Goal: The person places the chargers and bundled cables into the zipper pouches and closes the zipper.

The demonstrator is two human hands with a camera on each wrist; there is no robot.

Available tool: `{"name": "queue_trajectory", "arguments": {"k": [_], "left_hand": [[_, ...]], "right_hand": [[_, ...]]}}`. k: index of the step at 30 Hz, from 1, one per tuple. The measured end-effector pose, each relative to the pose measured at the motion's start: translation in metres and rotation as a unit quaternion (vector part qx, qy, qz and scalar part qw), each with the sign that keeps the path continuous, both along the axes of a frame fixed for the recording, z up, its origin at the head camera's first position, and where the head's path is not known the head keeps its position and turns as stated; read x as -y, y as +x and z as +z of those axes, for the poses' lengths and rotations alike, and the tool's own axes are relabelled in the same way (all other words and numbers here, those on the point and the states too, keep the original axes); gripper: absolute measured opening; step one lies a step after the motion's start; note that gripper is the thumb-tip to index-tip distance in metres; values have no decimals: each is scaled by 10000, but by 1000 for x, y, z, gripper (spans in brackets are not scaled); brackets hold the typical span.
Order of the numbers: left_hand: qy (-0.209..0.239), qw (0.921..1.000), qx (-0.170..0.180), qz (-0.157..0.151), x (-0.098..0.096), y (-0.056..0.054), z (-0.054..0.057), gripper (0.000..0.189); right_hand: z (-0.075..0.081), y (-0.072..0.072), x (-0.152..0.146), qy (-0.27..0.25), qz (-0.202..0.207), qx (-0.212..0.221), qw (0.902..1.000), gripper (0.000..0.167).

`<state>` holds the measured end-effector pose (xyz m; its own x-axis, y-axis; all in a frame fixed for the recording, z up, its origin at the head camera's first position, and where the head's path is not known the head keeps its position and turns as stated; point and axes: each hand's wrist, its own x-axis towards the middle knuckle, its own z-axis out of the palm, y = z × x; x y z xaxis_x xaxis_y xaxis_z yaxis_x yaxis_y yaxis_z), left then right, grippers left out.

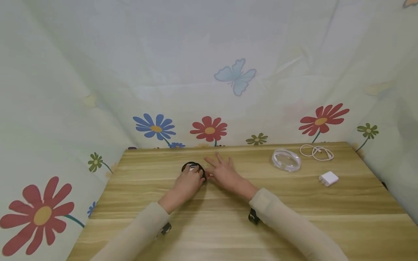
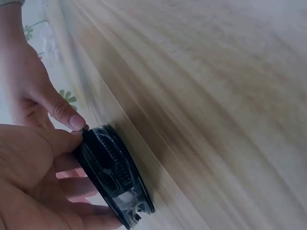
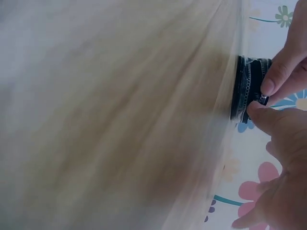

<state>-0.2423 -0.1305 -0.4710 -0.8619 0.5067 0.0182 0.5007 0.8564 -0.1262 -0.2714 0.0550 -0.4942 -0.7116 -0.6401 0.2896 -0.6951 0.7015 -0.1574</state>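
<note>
A black, round reel (image 2: 112, 167) has two rims, with black ridged material and a clear film between them. It lies close over the tabletop, its pale centre (image 1: 192, 167) partly hidden by fingers in the head view. My left hand (image 1: 188, 184) grips it, thumb at the upper rim and fingers round the far side. My right hand (image 1: 226, 177) is beside it on the right. In the right wrist view the right thumb (image 3: 261, 115) touches the reel's side near the left thumb (image 3: 273, 79), while the other right fingers spread away.
On the right of the wooden table (image 1: 225, 224) lie a clear plastic ring-shaped piece (image 1: 286, 167), a coiled white cable (image 1: 315, 155) and a white plug adapter (image 1: 328, 178). A flowered cloth wall (image 1: 183, 90) stands behind the table and at its sides.
</note>
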Motion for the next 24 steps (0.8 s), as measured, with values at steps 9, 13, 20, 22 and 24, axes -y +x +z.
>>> {"name": "queue_trajectory", "arguments": {"k": [9, 13, 20, 22, 24], "left_hand": [[793, 9963, 123, -323, 9, -1, -3, 33], [1035, 9931, 138, -537, 15, -1, -5, 33], [1183, 9914, 10, -565, 20, 1, -5, 36], [1192, 9923, -9, -335, 19, 2, -3, 45], [1058, 9943, 109, -22, 18, 1, -3, 58]], "right_hand": [[6, -1, 2, 30, -412, 205, 9989, 6], [7, 0, 3, 115, -615, 223, 9978, 6], [10, 5, 4, -123, -520, 366, 9979, 6], [11, 7, 5, -229, -481, 492, 9974, 6], [12, 9, 6, -294, -454, 615, 9966, 8]]}}
